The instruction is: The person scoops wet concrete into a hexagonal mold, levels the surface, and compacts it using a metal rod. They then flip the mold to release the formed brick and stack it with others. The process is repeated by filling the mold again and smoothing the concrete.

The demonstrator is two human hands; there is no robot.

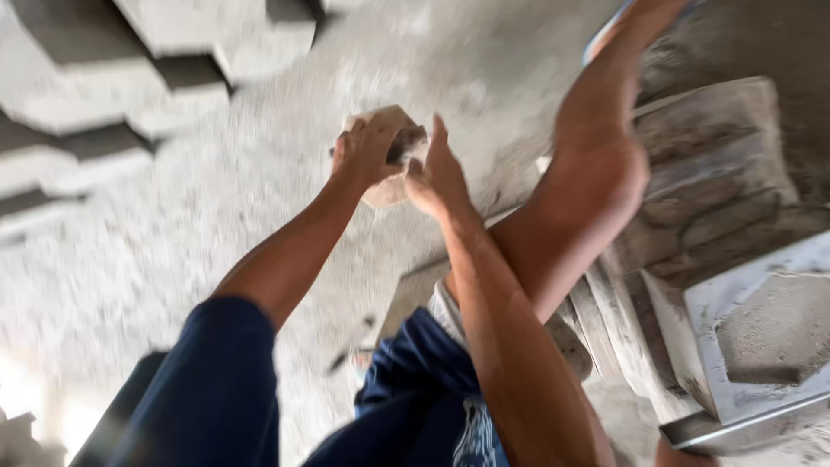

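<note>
My left hand (367,151) is closed around a rounded tan pad-like object (386,186) held out in front of me above the dusty grey ground. My right hand (437,177) rests against the same object from the right, fingers extended upward. A dark part shows between the two hands. The picture is blurred, so the exact kind of object cannot be told. My bent bare knee (596,173) rises just right of the hands.
Grey hexagonal concrete paving blocks (130,78) lie in rows at the upper left. A worn, cement-caked wooden stand (718,173) is at the right, and below it a metal mould (761,346) with a hexagonal recess. Dusty concrete floor (259,216) lies between.
</note>
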